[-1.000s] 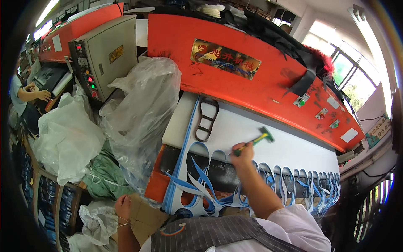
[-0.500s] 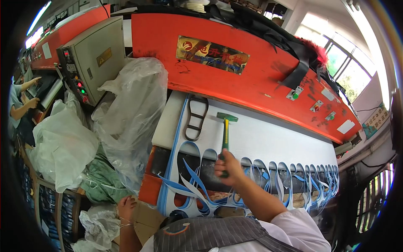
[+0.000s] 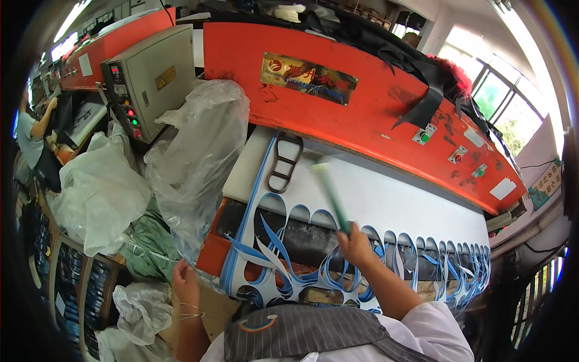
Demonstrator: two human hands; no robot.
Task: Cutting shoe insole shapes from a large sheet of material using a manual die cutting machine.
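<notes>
My right hand (image 3: 357, 244) is closed around the handle of a hammer (image 3: 335, 202), whose green head end is blurred above the white press bed (image 3: 338, 175). Left of the hammer, a dark sole-shaped cutting die (image 3: 286, 161) with crossbars lies on the bed's far left part. A stack of blue and white sheets (image 3: 240, 241), punched into rows of rounded cut-outs, runs along the bed's front edge below my right hand. My left hand (image 3: 186, 279) hangs low at the left beside the plastic bags, fingers loosely apart, with nothing visible in it.
A red press beam (image 3: 362, 78) with buttons spans the far side, black strips draped over it. At left stand a grey control cabinet (image 3: 151, 78), clear plastic bags (image 3: 199, 139), a green sack (image 3: 151, 241) and a rack (image 3: 81, 283) of dark pieces. Another person (image 3: 36, 133) works far left.
The hammer has swung from nearly upright to a leftward tilt and is now blurred. My right hand has shifted right; my left hand has risen slightly.
</notes>
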